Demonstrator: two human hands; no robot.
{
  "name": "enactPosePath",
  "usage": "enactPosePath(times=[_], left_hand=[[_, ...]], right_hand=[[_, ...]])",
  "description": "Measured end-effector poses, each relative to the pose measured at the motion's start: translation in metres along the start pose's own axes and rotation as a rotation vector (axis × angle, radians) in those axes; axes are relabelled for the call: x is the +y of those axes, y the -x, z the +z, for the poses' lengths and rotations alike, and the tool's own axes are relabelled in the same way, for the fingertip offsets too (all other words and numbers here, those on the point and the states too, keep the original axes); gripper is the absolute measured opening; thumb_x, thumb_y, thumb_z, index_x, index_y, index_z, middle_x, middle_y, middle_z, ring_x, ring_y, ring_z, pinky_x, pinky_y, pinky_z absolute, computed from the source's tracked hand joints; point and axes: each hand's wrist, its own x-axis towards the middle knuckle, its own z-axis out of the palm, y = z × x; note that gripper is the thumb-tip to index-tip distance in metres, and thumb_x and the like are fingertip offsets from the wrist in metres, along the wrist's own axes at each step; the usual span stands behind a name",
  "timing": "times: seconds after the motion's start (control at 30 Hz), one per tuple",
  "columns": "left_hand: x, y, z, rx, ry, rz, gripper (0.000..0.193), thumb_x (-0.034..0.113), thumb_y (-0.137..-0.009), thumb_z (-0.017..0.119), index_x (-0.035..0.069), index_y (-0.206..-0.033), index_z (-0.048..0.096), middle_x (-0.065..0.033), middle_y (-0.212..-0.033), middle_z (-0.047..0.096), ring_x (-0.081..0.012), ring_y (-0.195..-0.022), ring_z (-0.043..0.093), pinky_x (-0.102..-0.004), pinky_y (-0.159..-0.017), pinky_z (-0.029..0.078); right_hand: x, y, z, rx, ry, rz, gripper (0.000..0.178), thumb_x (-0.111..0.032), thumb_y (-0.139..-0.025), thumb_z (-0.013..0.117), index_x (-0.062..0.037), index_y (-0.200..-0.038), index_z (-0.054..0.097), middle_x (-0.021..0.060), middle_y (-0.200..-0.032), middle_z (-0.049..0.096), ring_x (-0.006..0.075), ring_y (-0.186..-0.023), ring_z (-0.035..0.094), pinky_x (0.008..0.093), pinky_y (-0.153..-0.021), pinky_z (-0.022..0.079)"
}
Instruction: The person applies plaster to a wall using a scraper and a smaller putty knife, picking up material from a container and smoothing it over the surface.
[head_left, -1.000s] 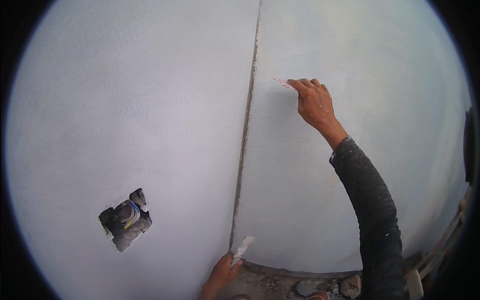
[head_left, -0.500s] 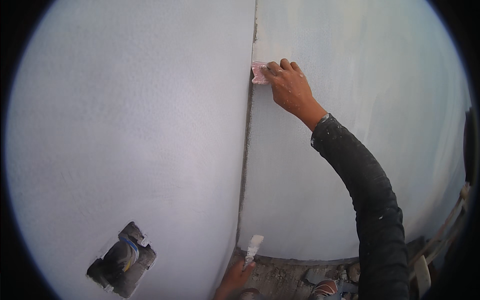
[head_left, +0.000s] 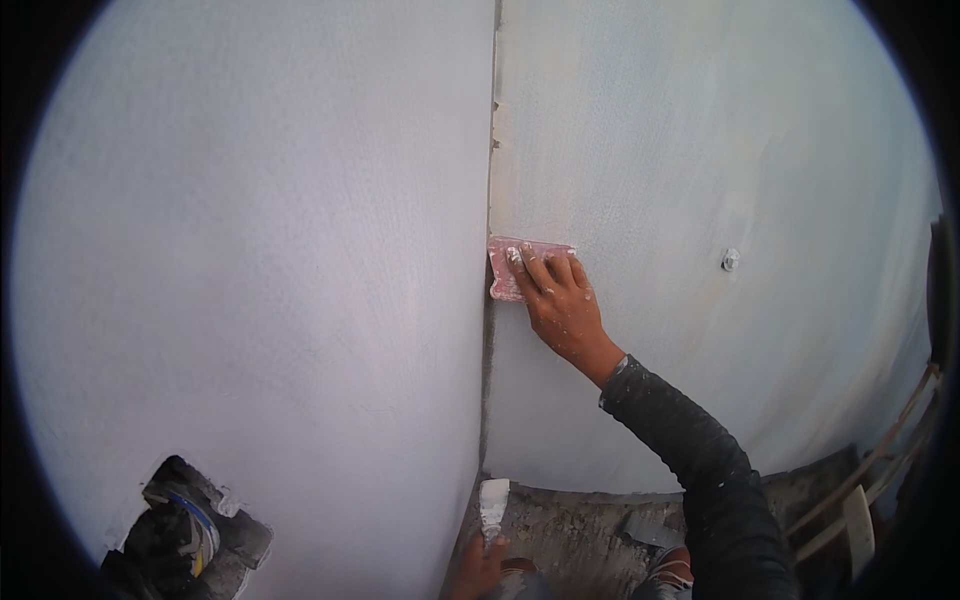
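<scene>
Pressed flat against the right wall (head_left: 640, 200), right at the inside corner, is a pinkish-red plastic scraper (head_left: 506, 275) with white smears. My right hand (head_left: 568, 308), flecked with white, is closed on it, fingers laid over its face. Above the scraper the corner joint (head_left: 494, 190) has a pale strip along it; below, a dark gap shows. Low in the corner, my left hand (head_left: 480, 568) grips a putty knife (head_left: 494, 505), blade up and coated white. The knife's handle is mostly hidden in that hand.
The smooth left wall (head_left: 300, 250) has a rough cut-out (head_left: 190, 530) with coloured wires. A small fitting (head_left: 731, 260) sits in the right wall. Below lie a dirty floor (head_left: 580, 530), a grey slab (head_left: 652, 530) and my shoes. A chair-like frame (head_left: 858, 530) stands at lower right.
My right hand has slid the scraper down along the corner. The small wall fitting, formerly behind my arm, now shows. My left hand still holds the putty knife, its blade turned more upright.
</scene>
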Motion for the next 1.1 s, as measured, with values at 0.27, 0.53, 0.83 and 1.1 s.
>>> enactPosePath(times=[0.27, 0.53, 0.83, 1.1], left_hand=[[0.125, 0.002, -0.040, -0.030, 0.079, -0.262, 0.044, 0.038, -0.109, 0.056, -0.001, -0.129, 0.064, -0.0296, -0.123, 0.071, -0.0537, -0.106, 0.067, -0.0537, -0.097, 0.053], [0.085, 0.042, -0.030, 0.060, -0.238, -0.095, 0.048, 0.045, -0.109, 0.054, 0.004, -0.132, 0.063, -0.0249, -0.121, 0.072, -0.0482, -0.098, 0.070, -0.0510, -0.085, 0.055], [0.096, 0.030, -0.028, 0.055, -0.133, -0.054, 0.052, 0.047, -0.108, 0.055, 0.004, -0.136, 0.062, -0.0250, -0.122, 0.071, -0.0474, -0.099, 0.070, -0.0508, -0.086, 0.054], [0.103, 0.027, -0.028, -0.011, -0.083, -0.009, 0.055, 0.050, -0.108, 0.055, 0.005, -0.139, 0.061, -0.0250, -0.123, 0.071, -0.0467, -0.100, 0.069, -0.0506, -0.087, 0.053]], right_hand=[[0.018, 0.012, 0.018, -0.081, -0.044, 0.064, 0.060, -0.004, -0.093, 0.068, -0.0082, -0.152, 0.060, 0.0115, -0.149, 0.059, 0.0286, -0.118, 0.060, 0.0467, -0.111, 0.046], [-0.064, 0.105, 0.039, -0.206, -0.143, 0.085, 0.057, -0.014, -0.099, 0.061, -0.0098, -0.156, 0.057, 0.0103, -0.161, 0.049, 0.0285, -0.126, 0.056, 0.0456, -0.115, 0.042], [-0.051, 0.106, -0.056, -0.494, -0.552, 0.046, 0.057, -0.003, -0.089, 0.068, -0.0046, -0.146, 0.063, 0.0128, -0.138, 0.065, 0.0290, -0.114, 0.061, 0.0443, -0.101, 0.048], [0.249, -0.260, -0.113, 0.334, 0.229, 0.162, 0.033, -0.007, -0.104, 0.062, -0.0190, -0.130, 0.078, 0.0010, -0.124, 0.078, 0.0214, -0.113, 0.064, 0.0376, -0.103, 0.048]])
